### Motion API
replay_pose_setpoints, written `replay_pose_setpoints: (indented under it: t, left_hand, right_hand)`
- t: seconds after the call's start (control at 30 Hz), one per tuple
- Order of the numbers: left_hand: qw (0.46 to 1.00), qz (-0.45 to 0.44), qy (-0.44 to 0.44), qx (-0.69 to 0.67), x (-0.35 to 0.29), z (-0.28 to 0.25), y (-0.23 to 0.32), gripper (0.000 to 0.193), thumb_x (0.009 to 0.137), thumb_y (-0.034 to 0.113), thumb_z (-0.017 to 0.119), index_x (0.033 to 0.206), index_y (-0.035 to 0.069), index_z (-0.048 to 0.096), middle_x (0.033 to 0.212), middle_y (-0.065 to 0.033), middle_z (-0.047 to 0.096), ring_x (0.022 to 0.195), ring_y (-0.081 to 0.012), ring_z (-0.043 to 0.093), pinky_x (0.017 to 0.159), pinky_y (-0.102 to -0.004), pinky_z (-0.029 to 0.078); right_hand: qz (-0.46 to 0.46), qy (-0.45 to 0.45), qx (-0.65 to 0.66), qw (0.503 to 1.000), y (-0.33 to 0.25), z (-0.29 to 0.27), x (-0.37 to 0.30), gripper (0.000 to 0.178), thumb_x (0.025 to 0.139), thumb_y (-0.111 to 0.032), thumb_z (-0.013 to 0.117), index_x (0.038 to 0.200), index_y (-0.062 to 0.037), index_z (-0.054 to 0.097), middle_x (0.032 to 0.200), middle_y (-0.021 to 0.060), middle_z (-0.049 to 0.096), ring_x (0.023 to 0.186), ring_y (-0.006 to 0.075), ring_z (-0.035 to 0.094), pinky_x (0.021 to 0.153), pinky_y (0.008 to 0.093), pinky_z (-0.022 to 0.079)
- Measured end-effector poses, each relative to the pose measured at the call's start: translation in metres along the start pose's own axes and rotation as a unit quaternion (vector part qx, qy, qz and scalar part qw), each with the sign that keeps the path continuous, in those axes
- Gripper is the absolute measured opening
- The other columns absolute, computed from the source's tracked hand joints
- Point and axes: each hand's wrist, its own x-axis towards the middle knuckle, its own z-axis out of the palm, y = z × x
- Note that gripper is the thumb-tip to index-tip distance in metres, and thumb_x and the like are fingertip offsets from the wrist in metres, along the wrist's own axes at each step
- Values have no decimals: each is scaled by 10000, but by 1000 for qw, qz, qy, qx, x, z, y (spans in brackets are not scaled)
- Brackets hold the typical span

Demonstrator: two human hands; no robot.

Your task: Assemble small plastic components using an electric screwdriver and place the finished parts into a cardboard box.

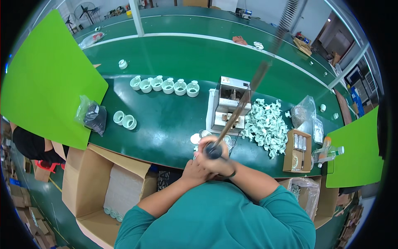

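My right hand (222, 165) is closed around a dark hanging screwdriver (214, 150), whose round top faces up. A cord runs from it up to a coil spring (289, 16). Just below and left of it, at the table's front edge, my left hand (194, 171) is closed; whatever it holds is hidden under the hands. Beyond the hands lie a white disc (195, 138) and several clear rings (205, 133). Further off stands a metal machine (230, 103). To its right spreads a heap of pale green plastic parts (265, 126).
A row of pale cups (168, 86) stands at the back, with two more cups (129, 122) at left near a bag of dark parts (95, 118). A cardboard tray (287, 159) and bottles (331, 152) are at right. Open cartons (89, 182) flank me; green panels (45, 79) bound the table.
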Motion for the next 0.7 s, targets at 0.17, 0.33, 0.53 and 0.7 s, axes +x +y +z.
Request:
replay_pose_setpoints:
  t: [0.17,0.33,0.53,0.7]
  left_hand:
    - [987,45,-38,146,-13,0,4,383,748,461,806,836,161,585,857,-25,535,799,-231,538,612,-376,388]
    - [988,59,-12,145,-7,-2,5,394,727,457,808,737,173,536,785,-14,492,750,-219,510,597,-374,372]
    - [988,51,-17,147,-8,-2,2,388,728,464,803,755,171,550,795,-14,496,757,-218,513,590,-372,369]
    - [986,56,-18,154,-12,1,2,385,745,470,793,851,168,580,816,-20,507,744,-218,512,581,-370,365]
  right_hand:
    - [-7,194,140,971,-6,-71,39,432,853,55,705,1232,-28,516,811,69,639,693,137,621,649,291,545]
    - [42,203,75,975,21,-105,59,455,839,52,699,1249,-21,515,806,71,614,691,152,619,660,303,546]
    - [133,170,216,952,-5,-89,40,510,831,33,698,1300,-18,506,817,74,618,714,162,629,666,324,544]
    - [133,100,250,954,-29,-54,-11,552,839,37,690,1352,-29,497,829,74,627,733,156,634,676,313,534]
